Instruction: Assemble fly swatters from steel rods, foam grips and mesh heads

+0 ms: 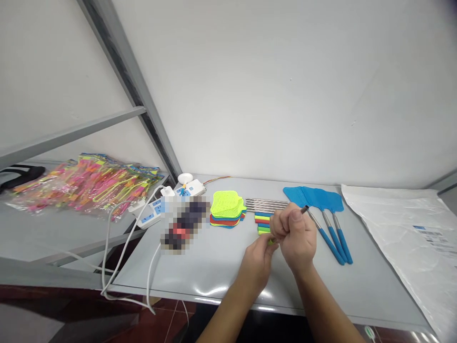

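My right hand [298,236] is wrapped round a metal rod, whose dark tip [304,209] sticks out above the thumb. Close below it, my left hand [257,262] pinches a yellow-green handle sleeve [272,241], mostly hidden by the fingers. Behind my hands lie several colored handle sleeves [262,221] and a row of metal rods [266,205]. To their left is a stack of fly swatter heads [227,205], yellow-green on top with blue and red beneath. Several blue fly swatters [330,228] with metal shafts lie right of my right hand.
A white plastic package [400,228] covers the table's right side. At left are power strips [153,214] with white cables [107,267] hanging over the edge, and a blurred dark object [187,224]. Bagged pink and yellow items [96,186] lie on the shelf beyond the metal post.
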A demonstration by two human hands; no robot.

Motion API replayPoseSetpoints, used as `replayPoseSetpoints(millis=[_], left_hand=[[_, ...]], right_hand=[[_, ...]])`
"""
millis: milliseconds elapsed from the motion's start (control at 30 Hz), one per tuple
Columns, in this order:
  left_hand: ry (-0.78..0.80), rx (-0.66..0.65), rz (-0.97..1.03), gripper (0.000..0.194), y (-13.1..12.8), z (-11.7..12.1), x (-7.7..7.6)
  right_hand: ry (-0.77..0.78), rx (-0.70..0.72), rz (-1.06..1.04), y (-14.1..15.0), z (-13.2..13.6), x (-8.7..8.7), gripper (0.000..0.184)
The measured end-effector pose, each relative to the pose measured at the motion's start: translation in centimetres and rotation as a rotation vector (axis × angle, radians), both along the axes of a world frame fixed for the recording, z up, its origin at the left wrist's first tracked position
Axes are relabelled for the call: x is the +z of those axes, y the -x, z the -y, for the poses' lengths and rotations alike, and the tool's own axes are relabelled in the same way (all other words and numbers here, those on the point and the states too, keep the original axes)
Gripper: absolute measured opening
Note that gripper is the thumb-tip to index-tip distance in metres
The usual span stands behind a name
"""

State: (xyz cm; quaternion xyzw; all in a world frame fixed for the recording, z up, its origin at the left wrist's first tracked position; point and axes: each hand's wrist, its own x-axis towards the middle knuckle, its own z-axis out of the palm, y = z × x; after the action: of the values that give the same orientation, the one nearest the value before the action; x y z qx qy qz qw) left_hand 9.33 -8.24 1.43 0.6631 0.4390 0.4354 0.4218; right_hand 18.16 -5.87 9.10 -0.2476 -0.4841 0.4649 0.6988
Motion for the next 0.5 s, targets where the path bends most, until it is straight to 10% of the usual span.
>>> replayPoseSetpoints(millis=[300, 500], left_hand=[[-0.028, 0.031, -0.077, 0.02, -0.1, -0.1, -0.7], [-0.095, -0.004, -0.104, 0.022, -0.1, 0.1, -1.1]], right_hand=[[0.153, 0.027, 0.324, -1.5, 0.2, -1.4, 0.03], [0.305, 0.083, 0.093, -1.1, 0.0, -1.2, 0.038]])
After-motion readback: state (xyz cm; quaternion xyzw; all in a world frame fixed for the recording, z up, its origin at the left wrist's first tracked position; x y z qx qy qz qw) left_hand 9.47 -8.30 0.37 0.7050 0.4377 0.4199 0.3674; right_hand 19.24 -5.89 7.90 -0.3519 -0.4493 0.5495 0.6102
